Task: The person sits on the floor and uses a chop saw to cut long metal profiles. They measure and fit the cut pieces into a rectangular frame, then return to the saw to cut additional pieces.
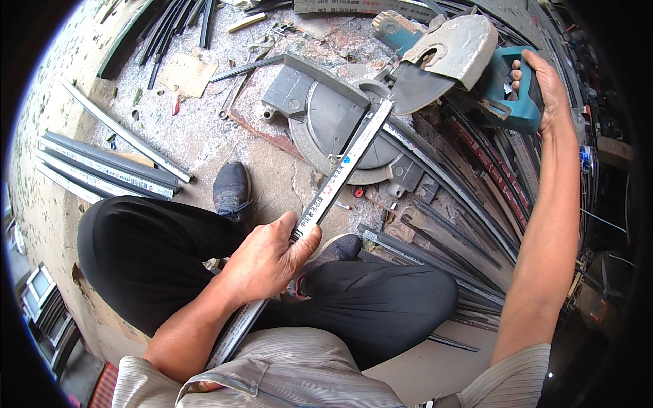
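Observation:
My left hand (271, 257) is closed round a long metal profile (338, 182) with printed white film on its face. The profile slants from beside my waist up to the grey base of a miter saw (326, 119), its far end lying over the round table close to the blade. My right hand (552, 92) grips the teal handle (522, 102) of the saw head at the upper right. The round blade (420, 88), partly under a dusty guard (462, 51), is raised just beyond the profile's end. Whether the blade is turning, I cannot tell.
Several film-covered profiles (102, 166) lie at the left. Many dark profile lengths (469, 156) fan out on the right, and more bars (166, 34) rest at the far left. A cardboard piece (187, 73) and a wrench (231, 98) lie among shavings. My shoes (231, 187) flank the profile.

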The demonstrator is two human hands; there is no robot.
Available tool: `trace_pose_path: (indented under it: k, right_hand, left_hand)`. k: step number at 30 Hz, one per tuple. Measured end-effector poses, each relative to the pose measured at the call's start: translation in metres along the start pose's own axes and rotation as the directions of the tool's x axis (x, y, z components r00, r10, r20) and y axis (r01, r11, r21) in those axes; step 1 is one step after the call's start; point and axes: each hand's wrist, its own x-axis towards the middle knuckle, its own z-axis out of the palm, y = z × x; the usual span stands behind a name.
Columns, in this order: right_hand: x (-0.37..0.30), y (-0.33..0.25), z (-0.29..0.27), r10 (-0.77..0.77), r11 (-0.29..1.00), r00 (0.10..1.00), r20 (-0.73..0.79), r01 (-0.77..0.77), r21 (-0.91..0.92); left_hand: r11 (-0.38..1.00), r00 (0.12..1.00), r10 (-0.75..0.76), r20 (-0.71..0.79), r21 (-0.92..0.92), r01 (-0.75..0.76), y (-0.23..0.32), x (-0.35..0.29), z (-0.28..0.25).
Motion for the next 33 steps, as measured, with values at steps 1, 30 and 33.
trace_pose_path:
  k: [1,30,33]
  right_hand:
    - [0.000,0.000,0.000,-0.002,1.000,1.000,-0.002,0.002,-0.014]
    - [-0.040,0.018,0.027,-0.172,0.985,0.980,-0.095,0.172,-0.007]
    - [-0.048,0.021,0.033,-0.200,0.980,0.972,-0.124,0.199,-0.016]
  left_hand:
    - [1.000,1.000,0.001,-0.004,0.004,-0.001,0.001,0.000,0.000]
    - [0.999,0.999,0.042,-0.006,0.002,-0.042,-0.002,0.009,-0.004]
    - [0.999,0.999,0.053,-0.009,0.002,-0.053,-0.003,0.009,-0.005]
